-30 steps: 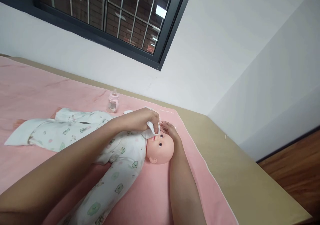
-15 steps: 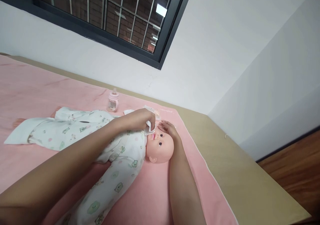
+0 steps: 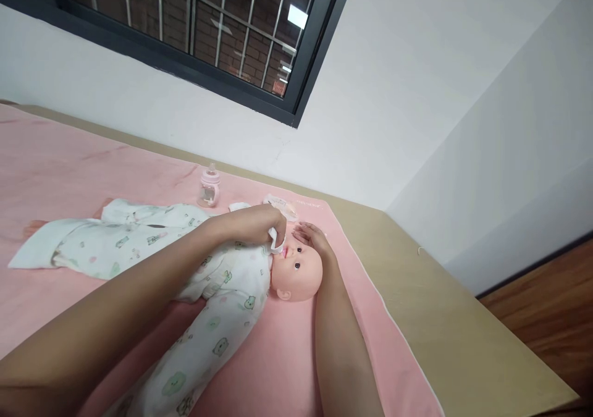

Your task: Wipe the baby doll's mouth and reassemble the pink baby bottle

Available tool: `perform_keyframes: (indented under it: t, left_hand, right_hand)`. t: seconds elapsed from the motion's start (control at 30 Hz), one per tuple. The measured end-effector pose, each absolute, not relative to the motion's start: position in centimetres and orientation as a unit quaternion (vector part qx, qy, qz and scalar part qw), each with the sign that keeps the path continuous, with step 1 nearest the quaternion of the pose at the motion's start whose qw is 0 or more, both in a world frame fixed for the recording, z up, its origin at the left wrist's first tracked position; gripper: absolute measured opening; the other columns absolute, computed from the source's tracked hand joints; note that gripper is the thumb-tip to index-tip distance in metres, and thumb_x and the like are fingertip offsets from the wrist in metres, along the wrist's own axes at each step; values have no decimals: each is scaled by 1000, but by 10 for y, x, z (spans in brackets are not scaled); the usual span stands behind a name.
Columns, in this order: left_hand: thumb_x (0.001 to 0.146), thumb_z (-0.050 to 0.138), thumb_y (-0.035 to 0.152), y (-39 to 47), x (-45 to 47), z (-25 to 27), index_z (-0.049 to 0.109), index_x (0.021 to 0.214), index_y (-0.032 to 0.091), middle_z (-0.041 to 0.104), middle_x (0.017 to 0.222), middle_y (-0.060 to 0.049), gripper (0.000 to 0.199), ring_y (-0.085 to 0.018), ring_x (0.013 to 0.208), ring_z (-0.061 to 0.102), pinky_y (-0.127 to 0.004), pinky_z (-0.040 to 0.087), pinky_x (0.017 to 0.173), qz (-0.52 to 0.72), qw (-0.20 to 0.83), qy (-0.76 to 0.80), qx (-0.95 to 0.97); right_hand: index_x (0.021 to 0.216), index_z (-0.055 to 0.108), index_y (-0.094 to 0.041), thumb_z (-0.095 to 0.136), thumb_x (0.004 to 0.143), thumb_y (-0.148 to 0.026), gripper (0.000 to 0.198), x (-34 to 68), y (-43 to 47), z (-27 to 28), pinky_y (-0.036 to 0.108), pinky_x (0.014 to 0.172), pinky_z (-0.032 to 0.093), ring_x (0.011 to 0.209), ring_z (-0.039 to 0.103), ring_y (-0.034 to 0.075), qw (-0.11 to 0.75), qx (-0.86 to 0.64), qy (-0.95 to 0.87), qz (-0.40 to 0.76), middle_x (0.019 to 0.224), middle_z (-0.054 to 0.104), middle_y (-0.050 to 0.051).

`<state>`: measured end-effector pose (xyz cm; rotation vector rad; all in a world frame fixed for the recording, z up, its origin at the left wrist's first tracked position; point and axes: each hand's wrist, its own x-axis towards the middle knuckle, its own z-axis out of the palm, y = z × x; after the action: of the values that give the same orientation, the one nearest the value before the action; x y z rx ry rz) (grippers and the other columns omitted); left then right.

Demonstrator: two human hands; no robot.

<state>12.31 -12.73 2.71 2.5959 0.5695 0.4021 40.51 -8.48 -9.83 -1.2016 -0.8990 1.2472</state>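
A baby doll (image 3: 303, 273) lies on its back on the pink mat, its bald head to the right, dressed in a white suit (image 3: 241, 287) with green animal prints. My left hand (image 3: 264, 222) is closed around a small white cloth or wipe (image 3: 277, 241), which sits by the doll's mouth and chin. My right hand (image 3: 311, 236) rests against the far side of the doll's head, its fingers stretched out near the cheek. Part of the doll's face and neck is hidden behind my left hand.
A pink baby bottle (image 3: 210, 188) with a handle stands beyond the doll. A flat packet (image 3: 281, 207) lies past my left hand. The pink mat (image 3: 287, 349) covers a wooden surface (image 3: 445, 318) against the wall, below a barred window (image 3: 194, 28).
My left hand has shifted slightly left with the white cloth, baring a little more of the packet behind it. My right hand stays at the doll's head.
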Motion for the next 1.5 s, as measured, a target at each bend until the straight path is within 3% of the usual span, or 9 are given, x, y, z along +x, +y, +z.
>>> perform_keyframes:
  t: [0.43,0.63,1.03,1.5]
  left_hand:
    - [65,53,-8,-138,124,31,74,72,21,73,87,1,37,-16,80,66,-22,45,68,144,221,159,951]
    - [61,53,-12,-143,127,33,76,75,23,75,90,1,44,-19,89,68,-25,46,77,116,220,126,960]
    - [61,47,-8,-143,124,43,70,80,18,70,93,0,40,-17,87,63,-25,41,73,198,146,168,955]
    - [66,53,-7,-140,131,34,74,83,20,74,93,1,38,-17,89,65,-25,41,74,174,158,156,959]
  right_hand:
    - [95,68,-17,71,79,-15,16,402,-89,-94,32,98,58,82,74,16,559,-515,-379,528,85,75,4]
    - [95,67,-16,74,77,-13,19,402,-88,-94,33,98,58,80,73,15,565,-510,-380,525,85,75,5]
    - [94,67,-16,68,82,-11,13,400,-90,-92,30,95,59,78,73,14,562,-515,-377,526,84,74,4]
    - [95,67,-16,74,78,-13,19,397,-93,-86,31,95,59,80,72,15,559,-528,-375,518,87,75,6]
